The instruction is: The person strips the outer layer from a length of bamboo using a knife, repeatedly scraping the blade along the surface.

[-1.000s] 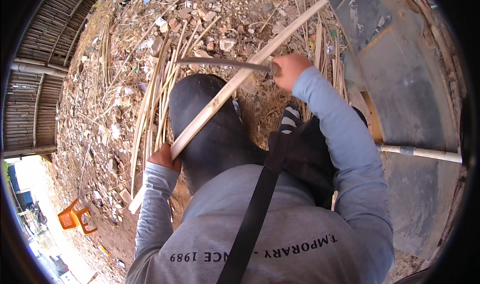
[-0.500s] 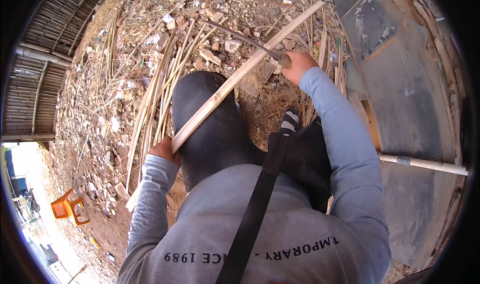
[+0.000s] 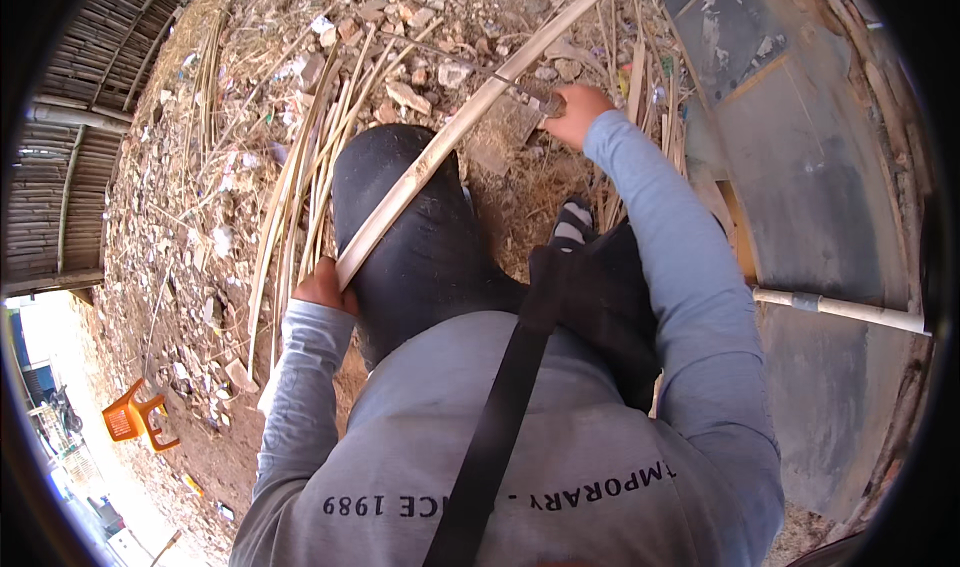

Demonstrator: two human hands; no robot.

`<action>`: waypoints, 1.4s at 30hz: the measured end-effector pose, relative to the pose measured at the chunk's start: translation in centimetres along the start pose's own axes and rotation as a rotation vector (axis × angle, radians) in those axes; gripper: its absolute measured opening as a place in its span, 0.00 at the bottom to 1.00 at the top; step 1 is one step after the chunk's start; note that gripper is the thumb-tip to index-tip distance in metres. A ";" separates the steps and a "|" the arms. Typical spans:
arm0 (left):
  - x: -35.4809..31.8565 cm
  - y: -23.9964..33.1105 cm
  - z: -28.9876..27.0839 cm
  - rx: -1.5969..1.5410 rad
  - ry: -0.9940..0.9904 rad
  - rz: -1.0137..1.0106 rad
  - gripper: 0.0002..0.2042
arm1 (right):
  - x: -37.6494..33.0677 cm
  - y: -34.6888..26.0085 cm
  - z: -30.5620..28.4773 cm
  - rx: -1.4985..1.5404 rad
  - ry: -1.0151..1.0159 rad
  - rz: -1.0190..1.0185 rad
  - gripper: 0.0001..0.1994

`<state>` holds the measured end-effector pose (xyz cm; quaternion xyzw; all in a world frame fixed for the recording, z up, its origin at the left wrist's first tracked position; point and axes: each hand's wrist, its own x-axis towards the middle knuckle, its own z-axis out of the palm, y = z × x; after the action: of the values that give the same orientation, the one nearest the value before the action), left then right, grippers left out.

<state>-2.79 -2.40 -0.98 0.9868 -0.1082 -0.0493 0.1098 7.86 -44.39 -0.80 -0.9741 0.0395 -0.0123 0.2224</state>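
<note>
A long pale bamboo strip [image 3: 430,157] slants across my raised left thigh, running from the lower left to the far right. My left hand [image 3: 323,287] is closed around its near end. In my right hand [image 3: 580,115] is the handle of a long, thin-bladed knife [image 3: 548,103], beside the strip's far half. The dark blade crosses the strip and points to the far left; whether it has cut in, I cannot tell. My fingers on the handle are partly hidden.
Loose bamboo strips [image 3: 292,192] lie left of my left leg, and more slats [image 3: 640,87] lie right of my right hand. Stones and litter cover the ground. Dark panels [image 3: 820,197] with a pale pole [image 3: 850,311] stand at right; an orange plastic chair [image 3: 125,417] lies at lower left.
My right hand and the knife have shifted left and slightly farther away along the strip. The left hand keeps its hold, and the whole view has moved slightly.
</note>
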 end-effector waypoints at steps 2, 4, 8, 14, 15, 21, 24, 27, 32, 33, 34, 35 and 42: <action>0.0 0.5 -0.4 0.037 -0.109 -0.078 0.12 | -0.4 -0.1 -0.9 -0.017 -0.224 0.130 0.18; -0.3 -0.5 0.2 0.060 -0.109 -0.065 0.13 | -1.5 -1.3 -2.0 -0.003 -0.185 0.083 0.18; -1.5 -1.3 0.3 0.033 -0.046 -0.061 0.14 | -2.9 -5.1 -3.1 -0.082 -0.174 -0.029 0.17; 0.3 1.0 -2.0 0.097 -0.143 -0.033 0.16 | -1.4 -0.3 -2.5 -0.056 -0.206 0.082 0.18; -0.3 0.1 -1.4 0.089 -0.116 -0.027 0.16 | -1.7 -1.6 -2.7 -0.057 -0.200 0.025 0.18; 0.1 1.1 -1.5 0.097 -0.082 -0.019 0.13 | 0.0 2.0 0.3 -0.065 -0.111 0.179 0.16; 0.6 0.5 -2.0 0.116 -0.093 -0.027 0.13 | -1.1 1.2 -2.1 -0.139 -0.130 0.061 0.16; -0.5 -0.3 -2.0 0.131 -0.101 -0.055 0.13 | -2.2 -2.6 -3.9 -0.038 -0.266 0.083 0.18; 1.0 2.3 -2.8 0.131 -0.147 -0.096 0.11 | 0.3 3.6 -1.8 0.079 -0.089 0.239 0.20; 1.1 1.0 -2.1 0.167 -0.138 -0.061 0.11 | 0.2 3.6 -2.0 0.040 -0.089 0.216 0.19; 0.9 0.7 -2.2 0.168 -0.125 -0.064 0.11 | -0.4 3.0 -2.1 0.007 -0.099 0.209 0.19; 0.8 0.5 -2.3 0.166 -0.141 -0.077 0.11 | -0.5 2.4 -2.7 0.034 -0.121 0.192 0.20; 1.0 0.0 -0.6 0.091 -0.168 -0.129 0.12 | -2.1 1.7 -4.0 0.025 0.007 0.083 0.24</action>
<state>-1.78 -2.45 -0.46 0.9881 -0.0553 -0.1340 0.0519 5.48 -47.42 2.02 -0.9687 0.0804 -0.0068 0.2346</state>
